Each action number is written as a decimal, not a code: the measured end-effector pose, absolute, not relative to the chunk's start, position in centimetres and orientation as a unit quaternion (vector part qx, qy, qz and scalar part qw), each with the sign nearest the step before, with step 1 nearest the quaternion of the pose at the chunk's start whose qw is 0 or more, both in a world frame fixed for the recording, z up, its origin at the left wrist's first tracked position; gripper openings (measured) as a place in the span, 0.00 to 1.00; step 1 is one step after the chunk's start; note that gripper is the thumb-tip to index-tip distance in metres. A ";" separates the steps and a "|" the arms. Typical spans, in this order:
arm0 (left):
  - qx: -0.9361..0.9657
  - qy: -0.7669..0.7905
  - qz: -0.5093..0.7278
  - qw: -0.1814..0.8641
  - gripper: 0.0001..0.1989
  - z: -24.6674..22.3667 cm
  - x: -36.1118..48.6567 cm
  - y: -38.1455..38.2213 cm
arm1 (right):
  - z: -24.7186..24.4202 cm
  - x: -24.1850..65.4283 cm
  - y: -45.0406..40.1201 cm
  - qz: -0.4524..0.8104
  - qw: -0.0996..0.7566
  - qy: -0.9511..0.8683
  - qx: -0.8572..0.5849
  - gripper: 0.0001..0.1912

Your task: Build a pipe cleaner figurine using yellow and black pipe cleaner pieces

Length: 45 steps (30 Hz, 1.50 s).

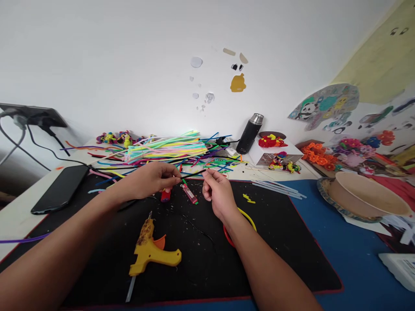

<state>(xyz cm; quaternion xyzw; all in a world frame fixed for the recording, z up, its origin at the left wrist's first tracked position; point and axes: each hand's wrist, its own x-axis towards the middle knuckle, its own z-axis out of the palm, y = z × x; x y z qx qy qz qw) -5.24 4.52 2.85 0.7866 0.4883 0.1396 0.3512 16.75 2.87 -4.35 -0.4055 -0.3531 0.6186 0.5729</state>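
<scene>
A short black pipe cleaner (pixel 193 175) is stretched between both hands above the black mat (pixel 279 242). My left hand (pixel 162 178) pinches its left end, and the fingertips of my right hand (pixel 216 186) close on the right end. Just under the strip lies a small pink-red labelled packet (pixel 190 193) with green ends. A red and purple piece (pixel 165 195) sits below my left fingers. Nearer to me rests a yellow glue gun (pixel 152 250) with an orange trigger. Behind my right wrist is a ring of yellow and red (pixel 248 217).
Bundled pastel pipe cleaners (pixel 168 149) lie along the wall. A black phone (pixel 61 189) is at left, a black bottle (pixel 249 134) behind, clear glue sticks (pixel 279 189) and a bowl (pixel 369 194) at right. Small yellow bits (pixel 249 198) dot the mat.
</scene>
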 end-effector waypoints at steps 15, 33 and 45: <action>0.793 0.483 0.114 0.352 0.18 2.7 -5.3 4.5 | -4.2 16.6 2.7 0.633 0.568 -0.345 -0.399 0.22; 0.785 0.469 0.118 0.388 0.18 2.8 -5.3 3.8 | -4.0 16.5 2.4 0.629 0.571 -0.355 -0.389 0.20; 0.782 0.454 0.096 0.417 0.15 2.4 -5.6 4.0 | -3.9 16.3 2.3 0.631 0.571 -0.359 -0.384 0.19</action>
